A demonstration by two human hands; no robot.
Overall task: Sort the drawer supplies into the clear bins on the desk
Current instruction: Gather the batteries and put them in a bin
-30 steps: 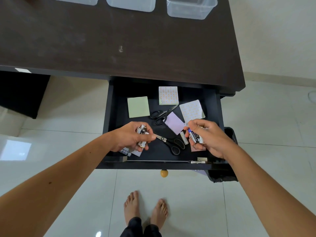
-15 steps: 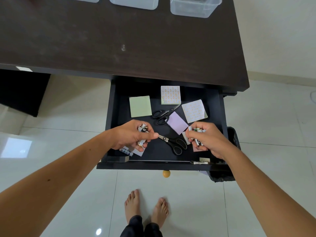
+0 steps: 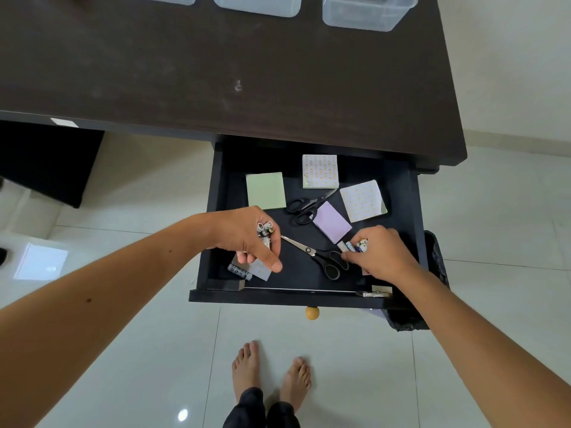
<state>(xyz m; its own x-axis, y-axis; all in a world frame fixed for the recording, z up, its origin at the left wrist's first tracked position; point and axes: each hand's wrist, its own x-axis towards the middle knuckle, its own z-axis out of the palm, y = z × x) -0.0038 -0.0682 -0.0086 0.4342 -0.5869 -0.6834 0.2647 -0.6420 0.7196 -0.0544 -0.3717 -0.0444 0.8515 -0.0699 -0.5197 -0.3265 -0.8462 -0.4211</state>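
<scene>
The black drawer (image 3: 216, 211) stands pulled out below the dark desk (image 3: 216, 72). My left hand (image 3: 247, 239) hovers over its front left corner, shut on a bunch of batteries (image 3: 264, 231), above a loose battery (image 3: 239, 271) lying on a patterned note. My right hand (image 3: 381, 257) is low at the front right, fingers closed on more batteries (image 3: 357, 245). Between the hands lie scissors (image 3: 321, 257); a second pair (image 3: 306, 206) lies farther back. Green (image 3: 265, 190), purple (image 3: 332, 222) and two patterned note pads (image 3: 320, 171) (image 3: 363, 200) fill the back. Three clear bins (image 3: 367, 10) line the desk's far edge.
A black waste bin (image 3: 432, 273) stands on the floor just right of the drawer. The drawer's round yellow knob (image 3: 312, 313) points toward my bare feet (image 3: 272, 372) on the glossy white tiles. Open floor lies left of the drawer.
My right hand has dropped lower toward the drawer's front right floor with its batteries. My left hand stayed over the front left corner, thumb now stretched down. The view shifted slightly.
</scene>
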